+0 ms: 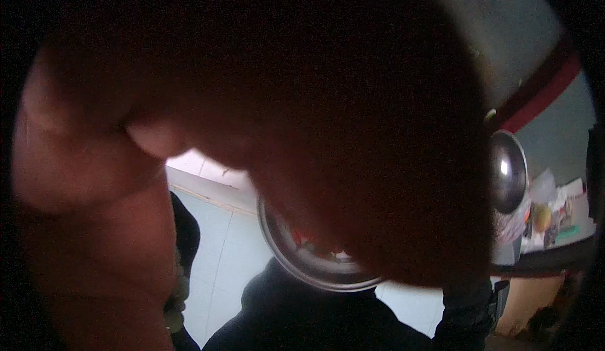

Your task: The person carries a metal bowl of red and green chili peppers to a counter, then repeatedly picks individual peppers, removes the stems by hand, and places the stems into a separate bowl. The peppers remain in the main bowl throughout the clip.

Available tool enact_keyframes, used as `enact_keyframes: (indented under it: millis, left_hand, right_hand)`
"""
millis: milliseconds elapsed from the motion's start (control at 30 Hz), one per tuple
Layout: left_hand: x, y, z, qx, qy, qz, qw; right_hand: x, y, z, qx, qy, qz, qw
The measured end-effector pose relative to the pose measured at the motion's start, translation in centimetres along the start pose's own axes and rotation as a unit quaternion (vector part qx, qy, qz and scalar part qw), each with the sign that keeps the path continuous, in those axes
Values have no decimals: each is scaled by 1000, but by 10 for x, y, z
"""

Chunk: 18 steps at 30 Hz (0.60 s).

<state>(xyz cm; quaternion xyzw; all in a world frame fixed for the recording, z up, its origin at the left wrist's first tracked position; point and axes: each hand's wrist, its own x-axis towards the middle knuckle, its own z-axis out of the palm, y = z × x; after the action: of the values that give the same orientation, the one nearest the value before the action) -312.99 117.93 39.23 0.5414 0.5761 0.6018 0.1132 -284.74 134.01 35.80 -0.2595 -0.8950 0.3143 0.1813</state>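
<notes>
Very near the camera, my left hand (94, 155) fills the left side, out of focus and dark. A string of pale green beads (176, 297) shows beside its wrist. A large dark shape, which looks like my right hand (378, 181), covers the middle and top; a dark sleeve (463, 319) lies below it at the lower right. Blur and shadow hide the fingers of both hands, and anything they touch. Below and behind them, a round metal basin (343, 285) is partly visible, with red and whitish pieces inside that I cannot make out.
Dark-clothed legs (302, 319) are below the basin, above pale floor tiles (217, 237). On the right, a shiny round metal pan or lid (509, 171) stands by a cluttered surface with plastic bags (543, 187), a yellowish round thing (541, 217) and a green item (568, 231).
</notes>
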Motion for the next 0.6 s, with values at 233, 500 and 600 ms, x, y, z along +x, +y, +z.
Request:
enact_keyframes:
  millis: [233, 500, 600]
  left_hand:
    - [21, -76, 23, -74, -106, -36, 991]
    - [70, -134, 65, 149, -488, 70, 857]
    - [37, -136, 90, 189, -595, 144, 768]
  right_hand:
    - [33, 59, 40, -58, -51, -76, 994]
    - [69, 78, 37, -166, -44, 4, 985]
    - [58, 55, 60, -169, -111, 4, 979]
